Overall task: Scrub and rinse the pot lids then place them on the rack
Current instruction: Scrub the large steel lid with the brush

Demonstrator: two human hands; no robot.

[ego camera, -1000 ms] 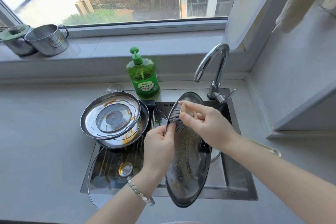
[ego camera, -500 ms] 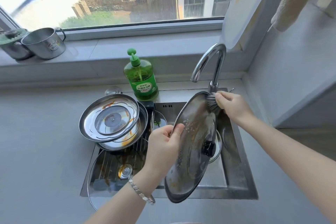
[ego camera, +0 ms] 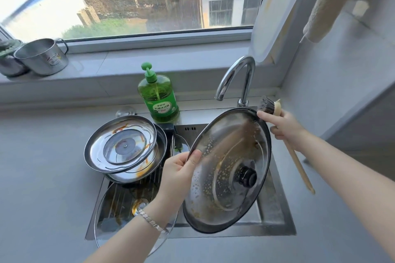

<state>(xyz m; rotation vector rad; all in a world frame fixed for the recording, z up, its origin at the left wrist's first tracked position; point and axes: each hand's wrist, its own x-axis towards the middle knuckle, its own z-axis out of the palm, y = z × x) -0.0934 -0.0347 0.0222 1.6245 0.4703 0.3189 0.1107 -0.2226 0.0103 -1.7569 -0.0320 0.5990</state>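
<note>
A large glass pot lid (ego camera: 226,168) with a metal rim and a black knob is held tilted over the sink (ego camera: 275,213). It is spotted with brown grease. My left hand (ego camera: 181,173) grips its left rim, thumb on the glass. My right hand (ego camera: 282,126) holds a wooden-handled dish brush (ego camera: 267,105), its dark bristles at the lid's upper right edge. Two greasy steel lids (ego camera: 119,147) are stacked at the sink's left. Another glass lid (ego camera: 119,215) lies low in the sink's left side over a ribbed rack.
A green dish soap bottle (ego camera: 159,96) stands behind the sink. The chrome faucet (ego camera: 237,77) arches over the basin, with no water running. Two steel pots (ego camera: 40,57) sit on the windowsill at left. Grey counter (ego camera: 42,177) surrounds the sink.
The lid has turned flatter toward me, showing its knob. My right hand with the brush moved from the lid's middle to its upper right edge and beyond.
</note>
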